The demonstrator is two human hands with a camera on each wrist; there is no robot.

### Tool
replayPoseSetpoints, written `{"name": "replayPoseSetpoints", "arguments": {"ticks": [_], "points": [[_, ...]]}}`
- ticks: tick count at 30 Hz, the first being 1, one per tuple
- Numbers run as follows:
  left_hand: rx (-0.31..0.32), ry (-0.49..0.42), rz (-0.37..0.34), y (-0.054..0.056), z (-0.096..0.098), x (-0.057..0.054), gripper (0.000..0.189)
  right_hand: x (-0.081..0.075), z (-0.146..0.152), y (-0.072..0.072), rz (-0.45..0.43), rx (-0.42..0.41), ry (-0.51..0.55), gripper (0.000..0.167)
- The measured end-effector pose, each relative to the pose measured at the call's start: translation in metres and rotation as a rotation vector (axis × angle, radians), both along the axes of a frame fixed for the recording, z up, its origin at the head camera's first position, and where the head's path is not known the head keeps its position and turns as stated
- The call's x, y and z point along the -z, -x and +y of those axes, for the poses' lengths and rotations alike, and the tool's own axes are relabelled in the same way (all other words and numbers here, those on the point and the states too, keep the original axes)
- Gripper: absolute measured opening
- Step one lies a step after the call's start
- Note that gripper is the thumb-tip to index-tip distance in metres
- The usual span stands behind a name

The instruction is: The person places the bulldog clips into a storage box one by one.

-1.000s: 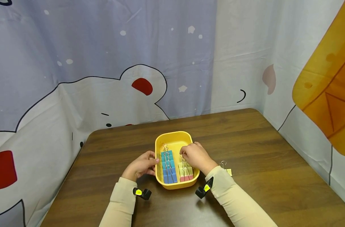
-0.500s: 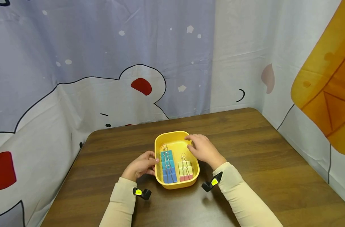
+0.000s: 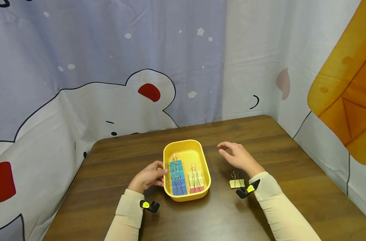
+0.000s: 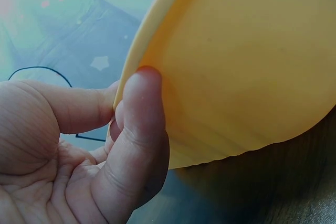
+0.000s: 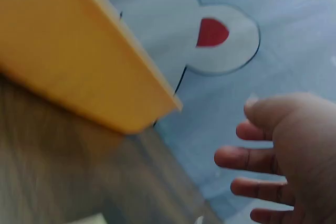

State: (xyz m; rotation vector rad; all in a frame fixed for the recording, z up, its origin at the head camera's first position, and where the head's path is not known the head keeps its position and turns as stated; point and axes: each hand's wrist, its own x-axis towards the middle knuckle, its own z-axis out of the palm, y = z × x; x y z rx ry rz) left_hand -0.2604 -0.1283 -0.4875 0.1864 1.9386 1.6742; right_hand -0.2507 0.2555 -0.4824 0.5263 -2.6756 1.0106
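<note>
A yellow tray (image 3: 183,200) sits on the table with binder clips standing in it in two rows. Its left row holds blue binder clips (image 3: 179,185), teal at the far end and darker blue near me. In the right row are pale yellow binder clips (image 3: 196,180) with a pink binder clip (image 3: 197,189) nearest. My left hand (image 3: 148,175) pinches the tray's left rim, thumb on the rim and fingers against the outer wall (image 4: 236,77). Right of the tray, my right hand (image 3: 238,157) hovers with loosely bent fingers and nothing in them. Just below it lies a single yellow binder clip (image 3: 237,183).
The brown wooden table (image 3: 125,150) spreads around the tray. A patterned curtain (image 3: 195,60) hangs behind its far edge and along both sides. Each wrist carries a small black camera, such as the right wrist camera (image 3: 246,190).
My right hand has left the tray's right row and swung right over the table, uncovering the loose yellow binder clip. My left hand and the tray hold nearly still.
</note>
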Motion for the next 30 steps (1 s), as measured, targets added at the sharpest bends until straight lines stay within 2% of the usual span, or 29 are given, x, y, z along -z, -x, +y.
{"name": "replayPoseSetpoints", "arguments": {"ticks": [3, 9, 15, 21, 30], "points": [[-0.001, 0.002, -0.005, 0.000, 0.000, 0.001, 0.032, 0.011, 0.011, -0.001, -0.011, -0.012, -0.007, 0.027], [0.005, -0.007, -0.008, 0.000, -0.001, 0.001, 0.033, 0.031, 0.029, -0.005, 0.037, -0.085, 0.014, 0.018], [-0.003, 0.000, -0.006, 0.001, -0.001, 0.001, 0.036, 0.049, 0.044, -0.014, 0.038, -0.191, 0.132, 0.008], [-0.009, 0.007, -0.008, 0.002, -0.001, 0.001, 0.037, 0.050, 0.048, -0.024, 0.039, -0.306, 0.210, 0.003], [0.000, 0.003, -0.011, 0.001, -0.001, 0.001, 0.038, 0.050, 0.044, -0.032, 0.049, -0.319, 0.219, 0.017]]}}
